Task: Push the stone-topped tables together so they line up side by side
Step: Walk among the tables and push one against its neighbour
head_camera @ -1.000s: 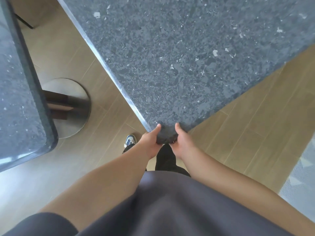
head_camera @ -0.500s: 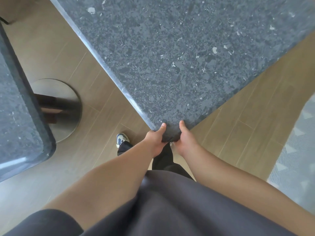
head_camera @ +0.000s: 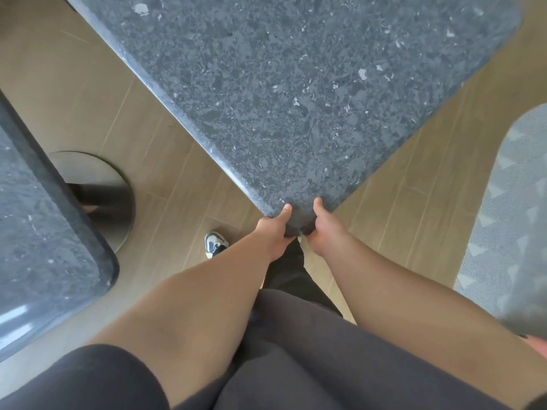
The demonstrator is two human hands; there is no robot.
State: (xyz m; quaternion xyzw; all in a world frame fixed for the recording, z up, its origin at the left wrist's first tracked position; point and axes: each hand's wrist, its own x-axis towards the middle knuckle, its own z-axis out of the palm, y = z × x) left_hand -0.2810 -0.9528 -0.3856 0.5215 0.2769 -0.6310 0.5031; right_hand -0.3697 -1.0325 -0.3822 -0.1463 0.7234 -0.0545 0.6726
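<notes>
Item: dark grey speckled stone-topped table [head_camera: 296,84], set diagonally across the wood-plank floor [head_camera: 88,84], its near rounded corner gripped by both hands. Left hand [head_camera: 273,229] and right hand [head_camera: 321,229] each clasped that corner, thumbs on top, fingers hidden beneath. Second matching stone-topped table [head_camera: 44,247] stood well apart at left on a round metal pedestal base [head_camera: 97,179]. Status: joining judged unfinished; gap and angle between the tables remained.

Bright, even daylight. Pale glare on second table's edge [head_camera: 17,318], lower left. Soft shadows under stone tabletop [head_camera: 296,84]. Wide-angle bending at edges; right edge blurred.
</notes>
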